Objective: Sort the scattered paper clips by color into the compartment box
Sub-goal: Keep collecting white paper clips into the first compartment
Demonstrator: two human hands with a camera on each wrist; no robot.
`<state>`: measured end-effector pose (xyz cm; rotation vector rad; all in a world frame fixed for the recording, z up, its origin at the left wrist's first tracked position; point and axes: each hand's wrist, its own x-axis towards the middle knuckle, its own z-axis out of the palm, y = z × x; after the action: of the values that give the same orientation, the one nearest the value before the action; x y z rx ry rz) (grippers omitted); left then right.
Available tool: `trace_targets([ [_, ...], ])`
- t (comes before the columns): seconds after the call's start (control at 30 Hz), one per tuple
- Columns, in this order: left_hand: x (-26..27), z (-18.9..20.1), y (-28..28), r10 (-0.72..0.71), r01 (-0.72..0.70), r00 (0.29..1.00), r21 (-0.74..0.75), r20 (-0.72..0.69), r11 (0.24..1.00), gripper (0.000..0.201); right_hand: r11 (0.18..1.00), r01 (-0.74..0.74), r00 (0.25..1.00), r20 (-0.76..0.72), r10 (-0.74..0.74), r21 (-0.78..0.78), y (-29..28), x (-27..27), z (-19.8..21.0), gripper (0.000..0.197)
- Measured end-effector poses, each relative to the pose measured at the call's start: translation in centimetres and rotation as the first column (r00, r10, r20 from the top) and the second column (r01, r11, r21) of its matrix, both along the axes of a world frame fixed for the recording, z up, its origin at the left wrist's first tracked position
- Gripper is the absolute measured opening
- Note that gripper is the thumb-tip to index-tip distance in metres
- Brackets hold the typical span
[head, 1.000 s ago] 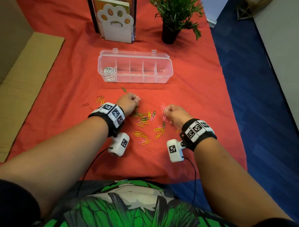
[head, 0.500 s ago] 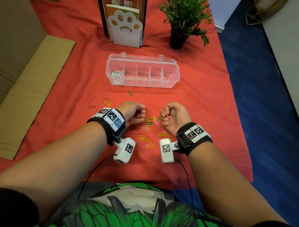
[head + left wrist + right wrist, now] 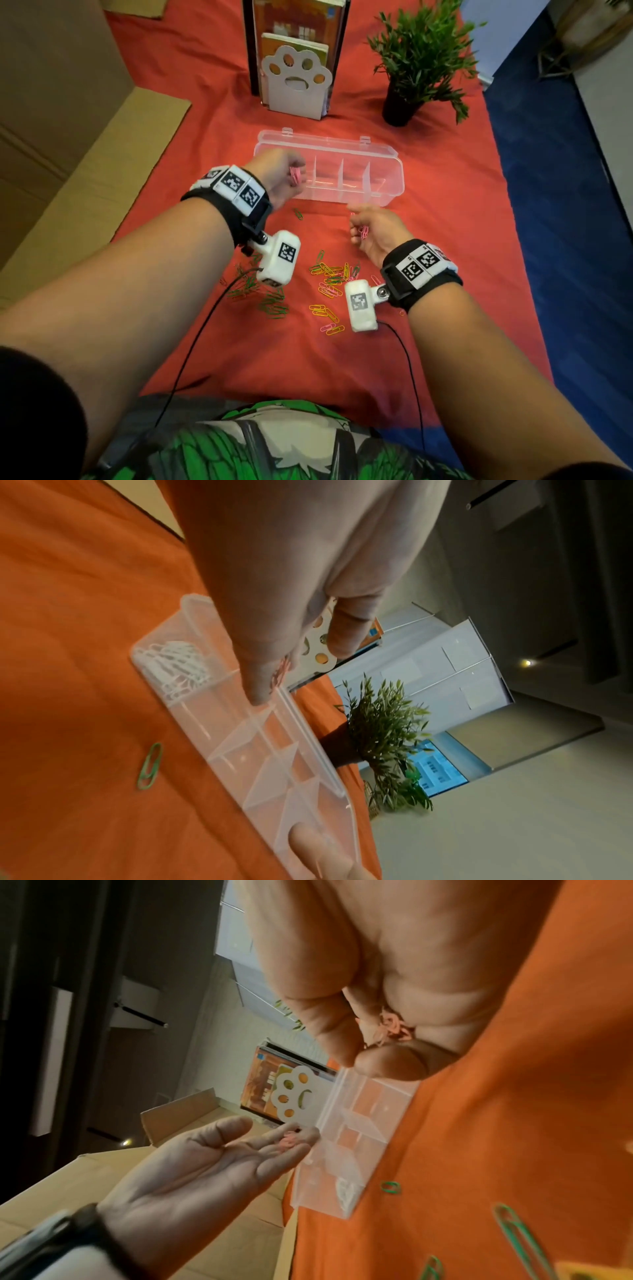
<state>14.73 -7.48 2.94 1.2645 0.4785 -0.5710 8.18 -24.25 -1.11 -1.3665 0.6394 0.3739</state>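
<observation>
The clear compartment box (image 3: 390, 161) lies open on the red cloth, with white clips (image 3: 174, 664) in its leftmost compartment. My left hand (image 3: 284, 174) hovers over the box's left part, fingers nearly straight and thumb apart. A bunch of pink clips (image 3: 289, 1141) lies on its fingertips. My right hand (image 3: 370, 226) is just in front of the box's front wall, its fingers curled round more pink clips (image 3: 394, 1028). Green clips (image 3: 270, 301) and yellow and orange clips (image 3: 329, 274) lie scattered on the cloth between my wrists. A single green clip (image 3: 298, 214) lies near the box.
A paw-shaped white book holder (image 3: 298, 82) and a potted plant (image 3: 418, 58) stand behind the box. Cardboard (image 3: 85, 171) lies along the left. The cloth's right edge drops to blue floor (image 3: 565, 205).
Both hands have risen from the clip pile and moved forward with pink clips. The left hand has reached the box and its fingers have uncurled; the right has stopped just short of it.
</observation>
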Motion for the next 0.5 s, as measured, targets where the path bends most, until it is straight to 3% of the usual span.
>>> trace_targets([
  [0.17,1.5,0.3,0.4,0.057,-0.062,0.997,0.089,0.060,0.994,0.019,0.997,-0.045,0.999,0.002,0.045,0.060,0.7,2.3,1.4,0.021],
  [0.37,-0.1,-1.9,2.9,-0.039,-0.021,0.984,0.328,0.177,0.944,0.028,0.995,-0.091,0.995,0.045,0.090,0.029,3.0,5.8,2.9,0.026],
  [0.5,-3.6,-3.9,4.8,-0.092,0.009,0.982,0.448,0.163,0.894,0.035,0.990,-0.141,0.988,0.063,0.141,0.001,5.4,8.0,3.9,0.033],
])
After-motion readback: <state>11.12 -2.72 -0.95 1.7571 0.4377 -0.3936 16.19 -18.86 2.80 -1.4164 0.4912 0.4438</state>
